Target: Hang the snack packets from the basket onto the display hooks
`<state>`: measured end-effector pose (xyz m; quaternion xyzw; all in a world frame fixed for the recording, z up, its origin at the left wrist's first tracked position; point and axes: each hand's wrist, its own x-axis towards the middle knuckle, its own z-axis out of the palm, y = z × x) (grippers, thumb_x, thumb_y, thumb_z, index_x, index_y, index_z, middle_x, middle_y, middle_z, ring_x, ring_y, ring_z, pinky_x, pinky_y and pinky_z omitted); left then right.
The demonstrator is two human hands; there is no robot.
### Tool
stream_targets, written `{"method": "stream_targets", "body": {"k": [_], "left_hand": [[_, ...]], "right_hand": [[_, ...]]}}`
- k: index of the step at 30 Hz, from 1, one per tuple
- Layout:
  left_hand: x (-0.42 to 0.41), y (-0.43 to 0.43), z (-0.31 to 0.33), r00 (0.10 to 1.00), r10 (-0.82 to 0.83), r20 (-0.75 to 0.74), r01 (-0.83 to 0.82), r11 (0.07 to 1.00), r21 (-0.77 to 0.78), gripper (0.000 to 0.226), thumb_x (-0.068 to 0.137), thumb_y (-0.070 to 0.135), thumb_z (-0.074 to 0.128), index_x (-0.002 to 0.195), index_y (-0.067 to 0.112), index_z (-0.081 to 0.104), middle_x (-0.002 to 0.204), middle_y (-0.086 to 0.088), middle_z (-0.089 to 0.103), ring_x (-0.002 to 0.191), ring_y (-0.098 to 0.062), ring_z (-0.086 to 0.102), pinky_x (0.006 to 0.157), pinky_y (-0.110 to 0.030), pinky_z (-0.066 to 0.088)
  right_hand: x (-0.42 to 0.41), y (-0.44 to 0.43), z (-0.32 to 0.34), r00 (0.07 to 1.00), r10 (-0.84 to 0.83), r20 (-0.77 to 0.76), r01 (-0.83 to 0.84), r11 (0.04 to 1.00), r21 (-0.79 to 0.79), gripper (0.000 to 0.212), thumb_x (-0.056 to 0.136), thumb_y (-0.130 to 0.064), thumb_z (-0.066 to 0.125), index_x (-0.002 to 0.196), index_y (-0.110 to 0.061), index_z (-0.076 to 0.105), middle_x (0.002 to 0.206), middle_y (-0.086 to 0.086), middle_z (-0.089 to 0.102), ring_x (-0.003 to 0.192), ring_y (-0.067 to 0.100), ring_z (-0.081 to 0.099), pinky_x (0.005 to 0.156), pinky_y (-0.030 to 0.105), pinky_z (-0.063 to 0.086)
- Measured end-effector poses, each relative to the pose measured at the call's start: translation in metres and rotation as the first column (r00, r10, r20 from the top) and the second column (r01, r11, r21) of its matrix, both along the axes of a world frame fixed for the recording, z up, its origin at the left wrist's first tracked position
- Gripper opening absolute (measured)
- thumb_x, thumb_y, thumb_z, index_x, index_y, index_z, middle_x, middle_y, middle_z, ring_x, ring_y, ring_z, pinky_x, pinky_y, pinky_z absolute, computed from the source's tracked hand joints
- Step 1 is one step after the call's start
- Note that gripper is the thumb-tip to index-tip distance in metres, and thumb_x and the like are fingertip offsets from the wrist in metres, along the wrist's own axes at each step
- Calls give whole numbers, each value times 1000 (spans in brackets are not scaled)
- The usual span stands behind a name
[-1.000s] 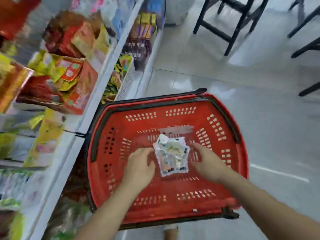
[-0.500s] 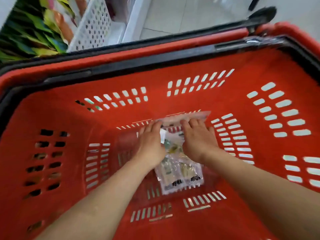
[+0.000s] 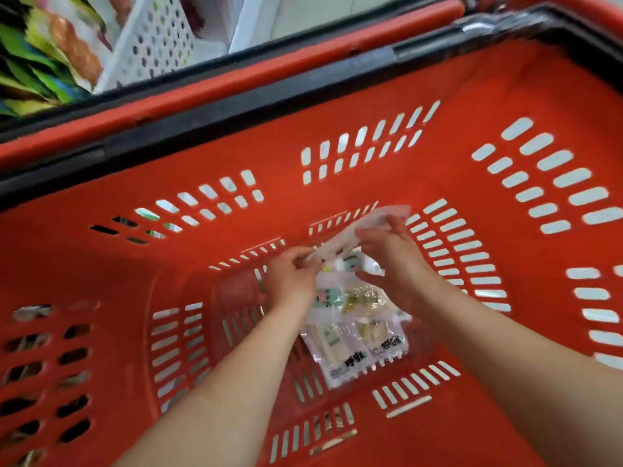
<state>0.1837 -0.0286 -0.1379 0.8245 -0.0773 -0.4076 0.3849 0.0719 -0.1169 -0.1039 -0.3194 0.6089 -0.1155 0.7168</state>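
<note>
Hiding the upper half of the snack packets [image 3: 357, 335], both hands pinch the white header strip [image 3: 371, 227], the left hand [image 3: 291, 279] at its near end and the right hand [image 3: 399, 264] at its far end. Half a second ago they pressed flat; now the strip slants up rightward. The packets lie on the basket [image 3: 236, 156] floor, lengthwise away from the person, their blurred print nearest.

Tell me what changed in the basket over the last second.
Both hands took hold of the snack packets' white top strip: the left hand pinches one end and the right hand the other, tilting it up off the basket floor. The packets' lower ends still lie in the basket.
</note>
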Motion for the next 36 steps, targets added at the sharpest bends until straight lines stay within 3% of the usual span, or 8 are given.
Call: {"method": "stream_targets", "body": {"k": [2,5,9,13,19,23,28,36], "left_hand": [[2,17,5,909,-284,305,292,956,21,13,87,18,69,98,20,74,104,3,68,96,-17,58,88,-27,43],[11,44,14,509,-573,642,680,725,108,18,75,3,75,89,16,76,92,2,65,88,-21,51,74,-28,39],[15,62,33,98,-906,411,824,306,478,32,78,6,65,107,20,69,117,4,55,114,-25,47,80,-31,45],[6,57,28,279,-941,191,813,338,474,49,85,8,57,133,21,56,155,-1,24,142,-25,17,113,-34,26],[-17,41,6,514,-857,36,707,448,547,107,82,43,72,153,19,-4,161,-7,2,147,-32,5,116,-46,19],[-23,48,-9,524,-845,106,604,456,654,106,75,45,77,151,20,7,152,-7,21,139,-29,22,103,-47,31],[-25,52,-12,466,-863,194,583,464,667,38,79,37,74,112,28,59,131,-1,44,123,-24,30,89,-40,26],[-5,57,-17,655,-719,234,515,651,558,72,74,25,81,129,26,34,131,-10,36,118,-33,47,91,-42,49]], "right_hand": [[-5,-1,2,993,-103,-49,105,994,21,83,84,-42,69,149,-33,19,141,3,43,121,24,49,86,44,52],[-21,-3,0,959,-100,-265,74,992,-106,85,84,-45,69,149,-31,16,121,1,53,104,23,57,86,43,53],[-37,14,-13,767,279,-578,-467,861,-204,66,82,-12,73,139,-21,41,118,5,61,79,14,61,60,22,53],[-44,31,-24,363,563,-742,-830,557,17,94,67,-55,78,143,-29,29,149,2,36,139,29,31,109,56,35],[-42,53,-29,184,579,-795,-930,363,49,114,72,-52,77,152,-22,2,160,-1,12,148,22,12,116,57,19],[-38,58,-36,300,509,-807,-849,529,18,103,73,-51,77,150,-24,14,149,0,33,138,24,34,109,58,26],[-38,53,-42,450,484,-751,-711,703,27,86,73,-48,79,143,-34,31,142,3,36,133,27,31,104,52,32],[-21,52,-45,673,468,-572,-662,727,-183,24,76,-16,80,79,-23,58,109,-15,59,102,14,58,88,34,52]]}}
